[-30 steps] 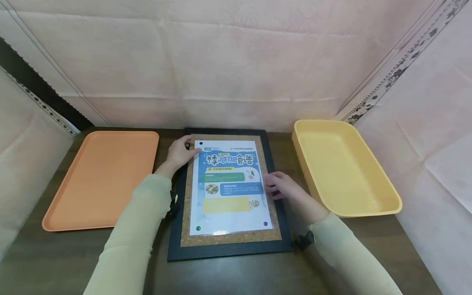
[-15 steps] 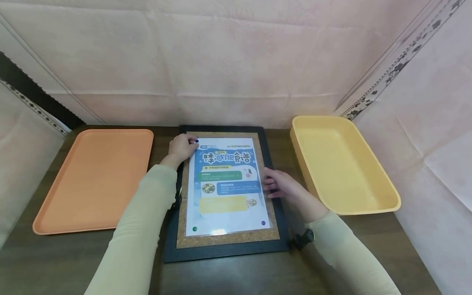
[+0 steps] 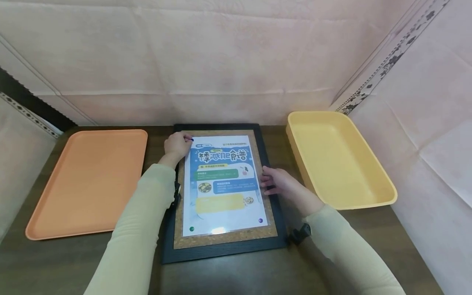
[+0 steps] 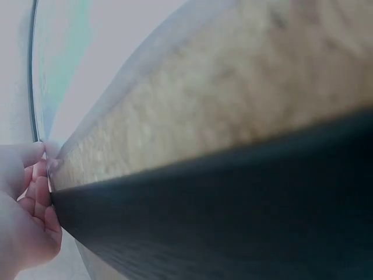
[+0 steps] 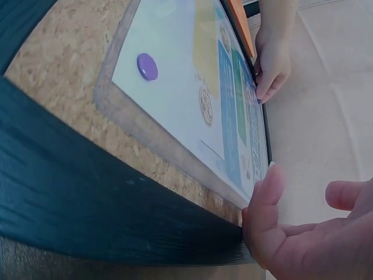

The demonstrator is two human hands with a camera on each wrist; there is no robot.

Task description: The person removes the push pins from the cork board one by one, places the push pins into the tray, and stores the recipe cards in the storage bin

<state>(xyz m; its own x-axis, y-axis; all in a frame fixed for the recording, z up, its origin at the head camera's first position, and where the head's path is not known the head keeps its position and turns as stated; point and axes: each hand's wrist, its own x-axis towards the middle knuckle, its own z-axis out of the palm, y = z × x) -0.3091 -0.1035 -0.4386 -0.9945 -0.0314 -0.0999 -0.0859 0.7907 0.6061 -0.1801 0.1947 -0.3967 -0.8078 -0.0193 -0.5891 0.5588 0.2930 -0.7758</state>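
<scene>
A laminated poster [image 3: 221, 184] with blue, green and yellow panels lies on a cork board [image 3: 228, 239] in a dark frame [image 3: 225, 250]. My left hand [image 3: 177, 145] is at the poster's upper left corner, thumb and fingertips pinching a small blue thumbtack [image 3: 192, 139]. My right hand [image 3: 278, 182] rests by the poster's right edge with loosely bent fingers; in the right wrist view its fingertips [image 5: 271, 186] are right at the sheet's border. A green thumbtack [image 3: 191, 229] sits in the lower left corner, a purple thumbtack [image 5: 147, 66] in the lower right.
An orange tray [image 3: 88, 180] lies left of the board. To the right stands a deeper yellow bin [image 3: 339, 159]. Pale cloth walls [image 3: 221, 61] close off the back and sides of the dark wooden table [image 3: 228, 274].
My left thumb and fingers have closed in on the blue thumbtack, which showed uncovered beside the thumb earlier. The right hand keeps its place by the poster. The head view has shifted slightly.
</scene>
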